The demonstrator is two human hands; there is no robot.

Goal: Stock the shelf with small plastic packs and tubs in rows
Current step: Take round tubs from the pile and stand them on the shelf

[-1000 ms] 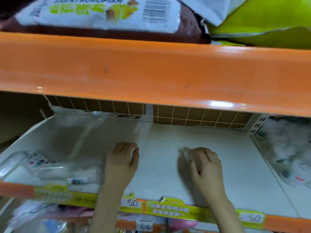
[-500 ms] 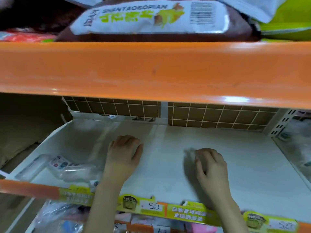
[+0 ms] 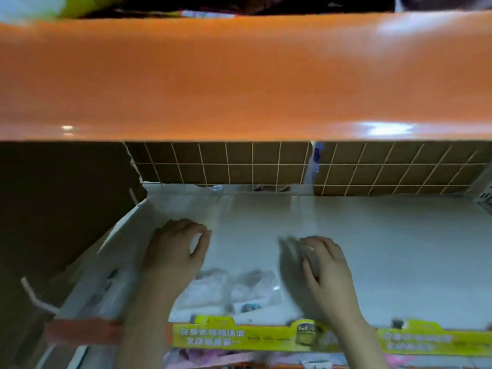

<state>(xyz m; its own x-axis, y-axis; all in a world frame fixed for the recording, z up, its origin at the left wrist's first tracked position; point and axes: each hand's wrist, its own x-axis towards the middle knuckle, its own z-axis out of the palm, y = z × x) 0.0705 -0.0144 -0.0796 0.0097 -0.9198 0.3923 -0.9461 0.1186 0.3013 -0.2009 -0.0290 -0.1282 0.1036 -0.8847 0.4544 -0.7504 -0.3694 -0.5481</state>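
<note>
Only two clear packs (image 3: 229,291) lie at lower centre of the mostly bare shelf (image 3: 399,249), while left hand (image 3: 175,249) and right hand (image 3: 324,265) each seem curled on something blurred, so I cannot tell what they hold.

Orange shop shelving under overhead light

An orange shelf edge (image 3: 239,75) is catching glare above, a wire grid back panel (image 3: 239,166) is standing behind, and yellow-green price strips (image 3: 239,336) are lining the front.
</note>
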